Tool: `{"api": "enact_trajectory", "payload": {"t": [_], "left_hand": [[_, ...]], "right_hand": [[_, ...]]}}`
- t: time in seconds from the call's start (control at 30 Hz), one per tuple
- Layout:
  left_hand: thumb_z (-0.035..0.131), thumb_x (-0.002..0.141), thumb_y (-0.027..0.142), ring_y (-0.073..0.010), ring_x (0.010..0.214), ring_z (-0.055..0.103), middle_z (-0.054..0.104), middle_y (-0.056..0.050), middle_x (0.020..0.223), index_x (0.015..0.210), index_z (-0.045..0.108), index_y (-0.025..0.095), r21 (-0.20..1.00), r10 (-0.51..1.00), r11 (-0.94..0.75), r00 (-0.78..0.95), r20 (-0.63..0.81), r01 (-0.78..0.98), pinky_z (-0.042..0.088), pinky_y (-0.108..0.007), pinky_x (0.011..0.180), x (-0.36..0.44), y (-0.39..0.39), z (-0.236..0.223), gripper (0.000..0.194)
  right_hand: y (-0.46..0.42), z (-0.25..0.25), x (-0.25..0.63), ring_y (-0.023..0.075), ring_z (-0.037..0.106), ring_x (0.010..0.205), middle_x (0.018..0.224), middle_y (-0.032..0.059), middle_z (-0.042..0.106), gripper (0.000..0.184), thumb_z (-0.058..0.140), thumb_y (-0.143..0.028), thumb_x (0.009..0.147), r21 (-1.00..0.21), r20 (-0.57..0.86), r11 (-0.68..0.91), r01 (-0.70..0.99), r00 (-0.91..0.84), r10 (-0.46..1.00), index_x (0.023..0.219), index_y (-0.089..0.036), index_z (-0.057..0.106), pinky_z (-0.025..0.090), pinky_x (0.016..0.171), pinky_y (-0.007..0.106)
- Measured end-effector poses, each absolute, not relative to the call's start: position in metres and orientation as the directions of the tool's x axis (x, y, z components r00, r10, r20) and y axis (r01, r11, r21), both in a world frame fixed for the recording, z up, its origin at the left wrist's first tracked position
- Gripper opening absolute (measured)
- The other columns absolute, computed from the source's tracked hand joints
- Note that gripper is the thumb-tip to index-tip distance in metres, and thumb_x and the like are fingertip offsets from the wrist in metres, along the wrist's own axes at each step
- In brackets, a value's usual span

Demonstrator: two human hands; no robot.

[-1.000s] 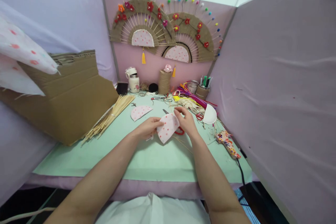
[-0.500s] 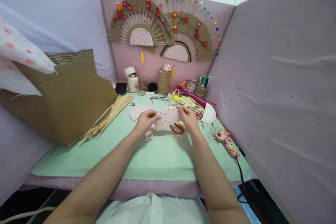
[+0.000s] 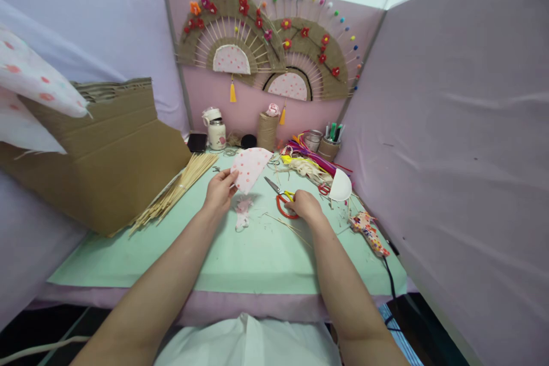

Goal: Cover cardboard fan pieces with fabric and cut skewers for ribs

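Note:
My left hand pinches a half-round piece of white fabric with pink dots by its lower left edge, tilted above the table. My right hand is closed at the handles of a pair of scissors with red and yellow grips; its fingertips are partly hidden. The blades point away to the upper left and look slightly apart. Between my hands lies a small crumpled heap of fabric scraps. Thin sticks lie just below the scissors.
Bamboo sticks and a big cardboard sheet stand at left. Craft strips, a white half-disc and a corded, flower-patterned tool lie at right. A bottle and a twine roll stand behind.
My right hand has let go of the dotted fabric and moved down to the scissors. My left hand has shifted left and turned the fabric upward. The dotted piece lying behind is no longer visible.

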State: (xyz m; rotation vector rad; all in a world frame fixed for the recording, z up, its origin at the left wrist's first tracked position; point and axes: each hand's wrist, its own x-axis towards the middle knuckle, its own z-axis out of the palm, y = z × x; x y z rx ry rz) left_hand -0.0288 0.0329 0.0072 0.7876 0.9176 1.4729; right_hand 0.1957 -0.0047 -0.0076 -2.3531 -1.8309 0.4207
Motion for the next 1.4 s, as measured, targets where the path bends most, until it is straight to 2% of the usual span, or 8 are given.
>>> {"api": "enact_trajectory", "payload": {"t": [0.27,0.47,0.6,0.73,0.83,0.97,1.23,1.4], "left_hand": [[0.08,0.055,0.029,-0.0097,0.067,0.057,0.065,-0.001,0.076,0.078,0.062,0.016,0.874,0.993,-0.032,-0.115,-0.027,-0.486,0.048,-0.022,0.065,-0.034,0.037,0.008,0.032],[0.074,0.065,0.022,-0.0113,0.07,0.061,0.067,-0.002,0.079,0.081,0.061,0.017,0.838,0.993,-0.003,-0.099,-0.061,-0.545,0.05,-0.023,0.065,-0.037,0.04,0.006,0.021],[0.066,0.074,0.016,-0.0125,0.073,0.064,0.07,-0.003,0.081,0.08,0.061,0.018,0.734,0.984,0.083,-0.059,-0.166,-0.674,0.052,-0.023,0.065,-0.041,0.047,0.004,0.008],[0.063,0.077,0.014,-0.0139,0.077,0.065,0.071,-0.003,0.082,0.083,0.062,0.019,0.645,0.979,0.122,-0.016,-0.204,-0.755,0.053,-0.025,0.068,-0.044,0.048,0.01,0.008],[0.062,0.08,0.019,-0.0139,0.076,0.065,0.07,-0.004,0.083,0.087,0.064,0.018,0.613,0.977,0.213,0.161,-0.14,-0.761,0.053,-0.026,0.069,-0.045,0.041,0.018,0.007],[0.061,0.083,0.029,-0.0134,0.071,0.063,0.069,-0.004,0.084,0.088,0.066,0.018,0.677,0.927,0.306,0.371,-0.053,-0.669,0.051,-0.027,0.068,-0.043,0.031,0.022,0.013],[0.079,0.06,0.031,-0.0101,0.055,0.053,0.065,-0.001,0.069,0.08,0.067,0.015,0.943,0.957,0.184,0.271,-0.107,-0.276,0.041,-0.021,0.051,-0.039,0.039,0.0,0.028],[0.078,0.056,0.034,-0.0133,0.056,0.055,0.067,-0.004,0.07,0.085,0.07,0.014,0.997,0.905,-0.022,0.425,-0.012,0.077,0.035,-0.021,0.048,-0.029,0.027,-0.009,0.036]], "right_hand": [[-0.006,-0.004,0.202,0.0223,0.064,0.072,0.078,0.0149,0.07,0.033,0.055,-0.046,0.079,-0.313,-0.117,-0.248,0.917,0.222,0.968,0.079,-0.014,0.065,0.034,0.054,0.027],[-0.02,0.01,0.202,0.0201,0.061,0.069,0.078,0.0063,0.068,0.042,0.061,-0.052,0.073,-0.429,-0.016,-0.184,0.884,0.196,0.98,0.098,-0.018,0.057,0.035,0.061,0.027],[-0.038,0.021,0.195,0.0235,0.06,0.081,0.084,0.0063,0.067,0.04,0.058,-0.051,0.074,-0.343,0.052,-0.134,0.93,0.162,0.985,0.097,-0.019,0.057,0.033,0.071,0.031],[-0.06,0.017,0.193,0.0284,0.053,0.099,0.103,0.0101,0.064,0.047,0.061,-0.048,0.073,-0.234,0.305,-0.032,0.972,0.105,0.946,0.109,-0.019,0.056,0.03,0.08,0.036],[-0.075,0.009,0.196,0.0295,0.049,0.101,0.107,0.0123,0.061,0.049,0.061,-0.046,0.075,-0.086,0.484,-0.026,0.996,0.065,0.873,0.114,-0.019,0.054,0.027,0.085,0.04],[-0.084,0.006,0.202,0.0289,0.048,0.098,0.105,0.0119,0.06,0.051,0.064,-0.047,0.074,0.015,0.569,-0.059,0.998,0.04,0.821,0.116,-0.02,0.054,0.023,0.089,0.044],[-0.067,-0.003,0.222,0.0305,0.05,0.098,0.101,0.0103,0.061,0.056,0.058,-0.061,0.07,-0.3,0.384,-0.248,0.921,0.355,0.852,0.108,-0.02,0.057,0.032,0.081,0.041],[-0.067,-0.006,0.226,0.0306,0.05,0.102,0.104,0.013,0.06,0.055,0.058,-0.061,0.072,-0.225,0.516,-0.258,0.94,0.34,0.786,0.103,-0.016,0.054,0.028,0.089,0.045]]}}
